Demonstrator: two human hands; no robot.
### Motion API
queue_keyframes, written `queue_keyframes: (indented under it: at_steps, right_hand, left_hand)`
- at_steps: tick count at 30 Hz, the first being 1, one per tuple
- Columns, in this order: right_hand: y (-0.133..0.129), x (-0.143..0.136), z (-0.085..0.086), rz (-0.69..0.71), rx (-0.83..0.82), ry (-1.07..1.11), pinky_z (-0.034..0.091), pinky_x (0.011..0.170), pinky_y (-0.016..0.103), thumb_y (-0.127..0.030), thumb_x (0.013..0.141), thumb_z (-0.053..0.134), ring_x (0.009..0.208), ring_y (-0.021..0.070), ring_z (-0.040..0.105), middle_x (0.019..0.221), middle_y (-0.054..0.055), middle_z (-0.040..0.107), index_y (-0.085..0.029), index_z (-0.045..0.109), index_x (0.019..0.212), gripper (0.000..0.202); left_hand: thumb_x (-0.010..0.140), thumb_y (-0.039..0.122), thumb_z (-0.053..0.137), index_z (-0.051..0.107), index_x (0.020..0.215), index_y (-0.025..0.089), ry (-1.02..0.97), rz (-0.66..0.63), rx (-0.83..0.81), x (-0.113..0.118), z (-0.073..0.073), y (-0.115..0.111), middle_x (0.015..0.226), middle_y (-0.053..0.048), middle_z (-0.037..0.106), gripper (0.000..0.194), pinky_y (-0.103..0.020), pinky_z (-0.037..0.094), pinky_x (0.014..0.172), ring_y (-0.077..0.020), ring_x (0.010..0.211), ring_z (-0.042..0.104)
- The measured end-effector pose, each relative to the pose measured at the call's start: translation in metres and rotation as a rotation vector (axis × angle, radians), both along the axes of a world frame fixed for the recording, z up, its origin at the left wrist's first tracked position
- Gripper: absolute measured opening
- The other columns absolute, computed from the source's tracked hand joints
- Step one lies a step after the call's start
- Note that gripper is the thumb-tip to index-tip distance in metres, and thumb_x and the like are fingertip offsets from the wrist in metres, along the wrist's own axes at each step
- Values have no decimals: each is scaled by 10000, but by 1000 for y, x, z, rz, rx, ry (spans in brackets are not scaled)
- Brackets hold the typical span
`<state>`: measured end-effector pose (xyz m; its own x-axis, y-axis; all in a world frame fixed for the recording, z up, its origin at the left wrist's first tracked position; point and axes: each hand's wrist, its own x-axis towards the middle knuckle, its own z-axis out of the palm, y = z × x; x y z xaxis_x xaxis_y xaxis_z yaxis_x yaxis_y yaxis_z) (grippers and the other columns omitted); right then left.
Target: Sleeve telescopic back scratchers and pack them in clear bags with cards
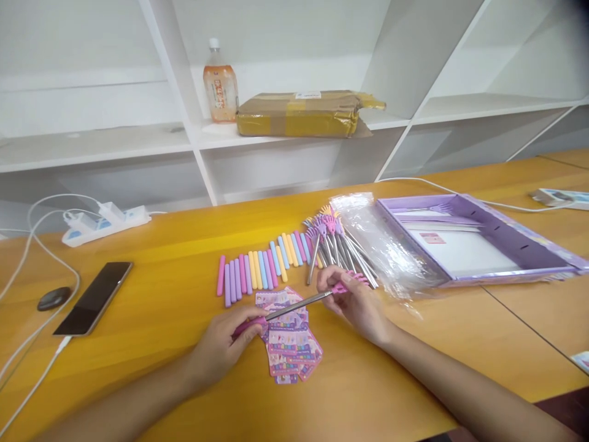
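Observation:
A back scratcher (298, 305) with a metal rod, a pink hand-shaped head and a pink handle lies slanted between my hands. My left hand (225, 339) is closed around its handle. At the other end, my right hand (356, 307) pinches it just by the pink head. Below the rod is a loose pile of printed cards (294, 353). Colored handle grips (257, 270) in pink, purple, yellow and blue lie in a row beyond my hands. Several metal rods with claw heads (334, 236) are heaped behind my right hand.
Clear plastic wrap (391, 258) lies against a purple box (442, 276) at right. A phone (94, 299), a black mouse-like object (54, 299) and a power strip (107, 225) with cables are at left. On the shelf stand a bottle (221, 89) and a taped carton (299, 116).

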<state>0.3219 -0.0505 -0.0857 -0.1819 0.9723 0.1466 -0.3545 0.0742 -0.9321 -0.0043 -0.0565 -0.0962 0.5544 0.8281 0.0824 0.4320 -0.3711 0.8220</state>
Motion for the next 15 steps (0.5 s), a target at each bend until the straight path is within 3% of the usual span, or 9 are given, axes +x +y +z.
queue_keyframes:
  at_steps: [6,15]
  right_hand:
    - [-8,-5,-4,43,96,-13,324,513,274,-646,1113,564,543,115,411,781,-2,545,-220,702,982,466]
    - [-31,-26,-13,283,254,-81,370,608,286,-546,1225,311,597,126,431,776,-21,506,-223,641,1179,464]
  left_hand:
    - [1132,494,588,759,1267,297,-33,-14,-48,1,2,1,1051,-29,815,295,-309,571,865,-205,941,766]
    - [1127,470,602,774,1222,276,-29,-80,-24,-1,-1,-1,1011,-24,818,276,-278,542,794,-181,869,750]
